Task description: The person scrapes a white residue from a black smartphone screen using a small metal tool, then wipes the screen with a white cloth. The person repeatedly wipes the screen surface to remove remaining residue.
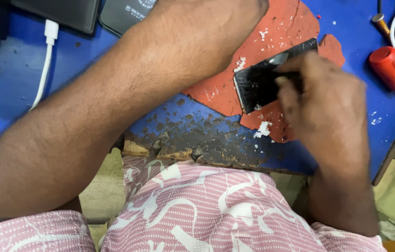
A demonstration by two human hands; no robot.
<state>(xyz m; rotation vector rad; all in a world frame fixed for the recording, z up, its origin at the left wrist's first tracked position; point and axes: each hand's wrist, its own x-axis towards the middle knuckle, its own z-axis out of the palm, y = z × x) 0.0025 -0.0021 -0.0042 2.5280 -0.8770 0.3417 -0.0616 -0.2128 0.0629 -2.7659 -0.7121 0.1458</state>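
The work in hand looks like the cleaning or scraping of a flat black panel (260, 81), probably a phone screen or back plate, which lies right of centre in the frame on a worn red mat (216, 95). The right hand (321, 105) sits over the panel's right end, fingers curled shut around something thin; motion blur hides what it is, so I cannot tell the tool. The left hand (206, 28) reaches across the upper middle of the frame, its forearm running down to the lower left. Its fingers pass out of view at the top edge, so whether it is open or closed cannot be told, though it seems to press near the panel's upper left corner.

White flecks and crumbs (263, 129) lie scattered on the mat around the panel, thickest just below it. The blue surface (15, 93) is chipped and flaking along its near edge. A white cable (43, 70) runs down the upper left, dark devices (64, 11) lie at the top left, and a red cylinder (393, 70) lies at the far right.

By my judgement the scraping is midway: the next move calls for a steady hold on the panel and short, shallow strokes along its edge.
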